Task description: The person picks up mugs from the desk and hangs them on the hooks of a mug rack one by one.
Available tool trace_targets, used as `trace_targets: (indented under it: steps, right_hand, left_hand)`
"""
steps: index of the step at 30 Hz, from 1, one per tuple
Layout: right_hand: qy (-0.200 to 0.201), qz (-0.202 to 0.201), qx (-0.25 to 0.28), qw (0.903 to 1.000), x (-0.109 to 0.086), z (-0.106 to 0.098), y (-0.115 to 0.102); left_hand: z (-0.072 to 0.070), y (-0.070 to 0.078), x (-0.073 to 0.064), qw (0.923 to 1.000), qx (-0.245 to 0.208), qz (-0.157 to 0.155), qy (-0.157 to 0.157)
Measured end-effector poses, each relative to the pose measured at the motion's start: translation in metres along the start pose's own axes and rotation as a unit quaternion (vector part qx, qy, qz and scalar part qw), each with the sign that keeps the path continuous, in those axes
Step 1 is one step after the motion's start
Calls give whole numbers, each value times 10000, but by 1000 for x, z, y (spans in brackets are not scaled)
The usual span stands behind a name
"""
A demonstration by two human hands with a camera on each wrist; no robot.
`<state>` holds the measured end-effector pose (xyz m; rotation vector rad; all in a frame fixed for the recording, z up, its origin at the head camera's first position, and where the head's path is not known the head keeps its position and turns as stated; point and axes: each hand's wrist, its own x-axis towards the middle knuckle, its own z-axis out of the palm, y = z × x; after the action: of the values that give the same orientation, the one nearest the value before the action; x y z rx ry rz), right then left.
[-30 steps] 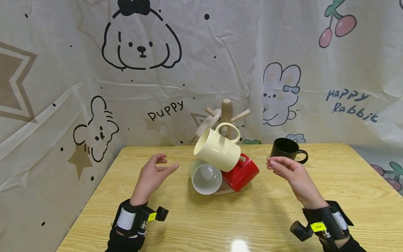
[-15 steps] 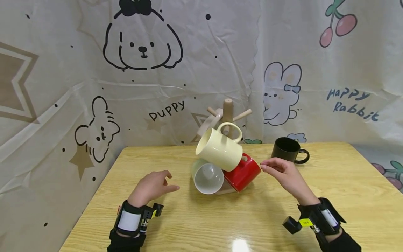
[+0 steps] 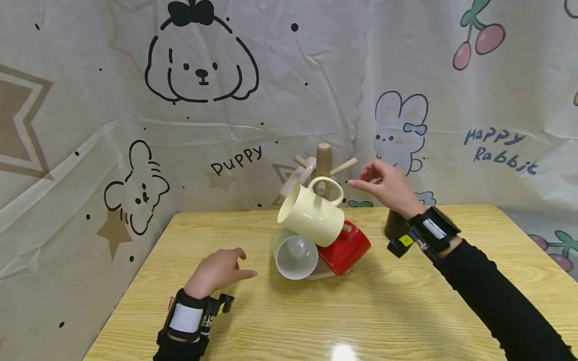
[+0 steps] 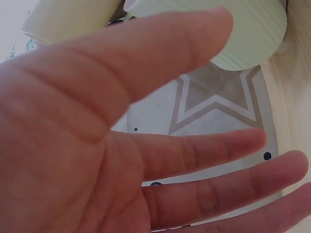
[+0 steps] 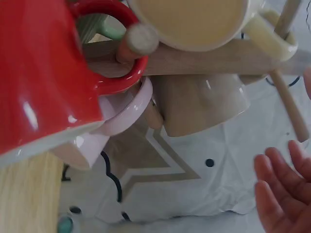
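Observation:
A wooden mug tree (image 3: 323, 159) stands at the back of the table with several mugs hanging on it. A cream-yellow mug (image 3: 311, 215) hangs tilted in front. Below it are a red mug (image 3: 346, 250) and a pale green mug (image 4: 257, 29) with a white inside. My right hand (image 3: 389, 186) is raised beside the upper right peg (image 3: 344, 166), its fingers loosely bent and holding nothing. My left hand (image 3: 219, 273) hovers left of the pale green mug, fingers relaxed, with nothing in it. The right wrist view also shows a pink mug (image 5: 129, 109) and a beige mug (image 5: 199, 104) behind.
A black mug (image 3: 395, 225) stands at the table's back right, partly hidden by my right wrist. The wooden table (image 3: 280, 321) meets a printed cloth backdrop (image 3: 253, 115) close behind the mug tree.
My right hand has risen from beside the red mug, up and away from me, to the height of the upper peg. My left hand has lowered slightly. The mugs stay in place.

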<state>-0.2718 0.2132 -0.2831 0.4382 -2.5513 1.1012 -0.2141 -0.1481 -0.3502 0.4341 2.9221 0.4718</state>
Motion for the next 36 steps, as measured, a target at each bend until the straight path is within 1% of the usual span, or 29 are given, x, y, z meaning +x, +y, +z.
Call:
trace_targets:
  steps: [2,4,6,9,10,11,13,15,18,20,21,24,27,32,34,36]
  right_hand:
    - [-161,109,289,9994,9,4,1]
    - [-190,212,853,9959,16,7,3]
    - [-121,260,1513,9881,20,10,6]
    - [15,260,2382,9709,24,13,8]
    - [38,250,2554,9665,25,13,9]
    - [57,236,2627,9646,26,14,10]
    - [90,186,2635,9644,28,15,10]
    - [62,55,2369,9715,30,16,9]
    - [54,-178,1824,9831,31,18,7]
    - [38,-290,1567,9872,31,21,7]
    - [28,-317,1552,9874,31,22,8]
    - [-27,-370,1735,9841,32,23,10]
    - [-77,-460,2059,9775,33,25,13]
    - [90,-692,2415,9679,32,28,17]
    - [195,-775,2414,9671,30,28,16]
    - [297,-844,2328,9684,28,27,13]
  left_hand:
    - [1,0,1,10000,-17,46,52]
    - [3,1,2,9998,-26,112,160]
    - [4,2,2,9994,-63,159,295]
    - [5,4,3,9986,-108,186,478]
    - [5,4,4,9983,-118,196,528]
    - [5,4,4,9981,-121,201,562]
    - [6,4,4,9977,-118,219,626]
    - [6,4,5,9974,-109,241,671]
    - [5,5,4,9973,-103,243,691]
    - [5,4,4,9973,-100,224,691]
    - [5,4,4,9974,-98,209,686]
    - [6,4,4,9975,-89,184,673]
    - [6,4,4,9976,-92,165,667]
    - [8,3,5,9976,-106,163,661]
    - [8,2,6,9977,-91,153,656]
    - [8,2,6,9977,-79,123,655]
